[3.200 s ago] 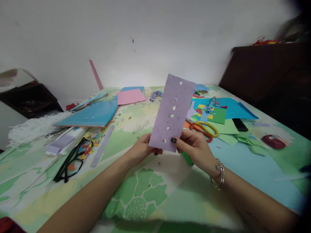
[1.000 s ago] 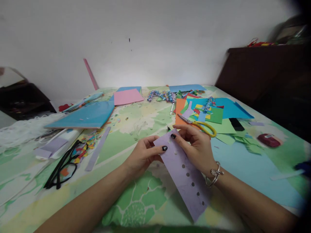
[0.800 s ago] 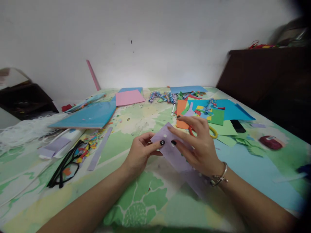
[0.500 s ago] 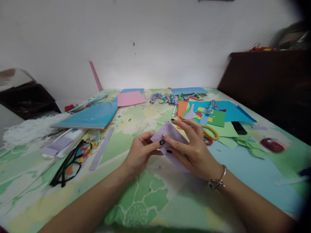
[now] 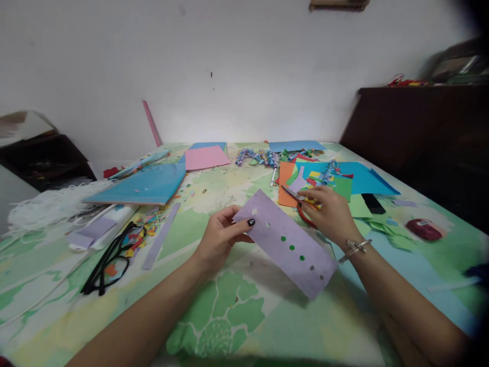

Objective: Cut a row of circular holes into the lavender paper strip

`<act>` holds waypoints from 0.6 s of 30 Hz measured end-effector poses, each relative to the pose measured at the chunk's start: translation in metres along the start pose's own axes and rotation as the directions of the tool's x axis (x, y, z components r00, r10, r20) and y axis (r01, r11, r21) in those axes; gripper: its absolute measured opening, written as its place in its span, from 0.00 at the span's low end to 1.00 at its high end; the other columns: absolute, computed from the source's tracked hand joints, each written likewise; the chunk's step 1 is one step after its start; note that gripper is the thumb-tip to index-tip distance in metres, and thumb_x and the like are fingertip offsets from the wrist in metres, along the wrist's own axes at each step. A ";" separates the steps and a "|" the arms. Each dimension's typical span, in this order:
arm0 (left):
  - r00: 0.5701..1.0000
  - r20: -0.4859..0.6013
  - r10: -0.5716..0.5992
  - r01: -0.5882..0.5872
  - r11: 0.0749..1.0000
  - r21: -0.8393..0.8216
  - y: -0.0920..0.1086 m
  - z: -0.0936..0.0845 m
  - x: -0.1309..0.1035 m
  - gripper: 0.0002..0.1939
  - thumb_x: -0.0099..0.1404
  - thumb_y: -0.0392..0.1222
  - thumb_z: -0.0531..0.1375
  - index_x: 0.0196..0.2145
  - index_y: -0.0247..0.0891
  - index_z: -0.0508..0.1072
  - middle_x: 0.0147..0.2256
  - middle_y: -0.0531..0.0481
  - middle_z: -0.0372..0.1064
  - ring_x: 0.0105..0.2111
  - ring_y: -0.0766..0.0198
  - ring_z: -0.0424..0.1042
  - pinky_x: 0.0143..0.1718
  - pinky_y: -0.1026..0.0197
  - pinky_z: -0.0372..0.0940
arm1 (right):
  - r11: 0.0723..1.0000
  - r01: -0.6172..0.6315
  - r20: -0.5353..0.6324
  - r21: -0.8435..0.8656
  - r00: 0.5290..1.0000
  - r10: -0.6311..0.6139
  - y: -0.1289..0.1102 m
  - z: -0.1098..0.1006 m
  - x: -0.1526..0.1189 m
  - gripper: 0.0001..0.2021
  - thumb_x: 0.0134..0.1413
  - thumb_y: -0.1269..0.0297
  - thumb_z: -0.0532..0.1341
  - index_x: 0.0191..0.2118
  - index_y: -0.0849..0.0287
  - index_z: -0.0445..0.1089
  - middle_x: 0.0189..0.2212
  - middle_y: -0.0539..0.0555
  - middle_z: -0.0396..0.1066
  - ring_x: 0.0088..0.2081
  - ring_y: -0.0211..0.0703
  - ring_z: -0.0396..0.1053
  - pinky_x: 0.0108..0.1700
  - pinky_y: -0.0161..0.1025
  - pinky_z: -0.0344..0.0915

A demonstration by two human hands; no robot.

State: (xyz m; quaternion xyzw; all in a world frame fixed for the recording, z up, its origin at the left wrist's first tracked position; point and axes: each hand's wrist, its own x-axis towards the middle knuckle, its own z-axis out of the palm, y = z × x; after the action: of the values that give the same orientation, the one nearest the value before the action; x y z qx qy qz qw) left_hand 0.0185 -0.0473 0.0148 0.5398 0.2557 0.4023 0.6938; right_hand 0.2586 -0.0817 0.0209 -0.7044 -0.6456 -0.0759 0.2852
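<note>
My left hand pinches the upper left end of a light purple paper strip between thumb and fingers. The strip slants down to the right above the tablecloth, and a row of several round holes runs along it. Green and grey show through some of these holes. To the right and farther back, my right hand has its fingers closed around the scissors. Their blades point left over orange paper, and parts of the red and yellow handles show below and between the fingers.
Black glasses lie at left beside paper scraps and a purple strip. A blue folder sits behind them. Coloured sheets, a black block and a dark red round object lie at right. Curled paper pieces rest at the back.
My right hand has let go of the purple paper, moved up and right, and taken hold of the scissors. The paper has opened out flat in my left hand, showing its row of holes.
</note>
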 end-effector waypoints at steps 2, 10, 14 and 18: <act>1.000 -0.004 0.003 -0.003 1.000 -0.020 0.000 -0.001 0.000 0.08 0.65 0.42 0.59 0.39 0.33 0.70 0.34 0.51 0.69 0.31 0.67 0.70 0.32 0.60 0.69 | 0.999 -0.004 0.139 -0.046 0.990 0.010 0.016 0.007 0.007 0.07 0.43 0.72 0.63 0.30 0.59 0.76 0.27 0.56 0.71 0.32 0.45 0.68 0.31 0.38 0.60; 0.996 0.083 -0.013 0.033 0.969 -0.246 0.004 0.000 -0.003 0.08 0.60 0.40 0.61 0.37 0.35 0.70 0.39 0.47 0.71 0.36 0.61 0.72 0.38 0.54 0.68 | 0.978 -0.075 0.303 -0.195 0.944 0.133 0.040 0.017 0.020 0.10 0.51 0.62 0.62 0.37 0.63 0.74 0.34 0.57 0.72 0.37 0.44 0.68 0.35 0.37 0.61; 0.977 0.210 -0.045 0.115 0.936 -0.334 0.010 0.006 -0.006 0.08 0.48 0.34 0.58 0.30 0.36 0.68 0.47 0.42 0.71 0.45 0.45 0.72 0.45 0.45 0.64 | 0.963 -0.104 0.382 -0.249 0.903 0.196 0.046 0.015 0.023 0.13 0.59 0.57 0.58 0.42 0.62 0.69 0.37 0.53 0.71 0.37 0.39 0.69 0.40 0.41 0.67; 0.956 0.287 -0.064 0.169 0.919 -0.356 0.010 0.009 -0.007 0.04 0.47 0.32 0.57 0.25 0.35 0.65 0.49 0.40 0.71 0.44 0.40 0.73 0.36 0.51 0.66 | 0.962 -0.088 0.437 -0.259 0.878 0.198 0.048 0.012 0.023 0.13 0.61 0.59 0.57 0.45 0.61 0.68 0.41 0.55 0.70 0.40 0.40 0.69 0.42 0.42 0.69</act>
State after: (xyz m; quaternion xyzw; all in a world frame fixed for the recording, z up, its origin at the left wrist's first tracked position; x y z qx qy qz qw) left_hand 0.0190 -0.0573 0.0263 0.4301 0.1088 0.3242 0.8355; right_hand 0.3043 -0.0560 0.0070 -0.7766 -0.6272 0.0391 0.0453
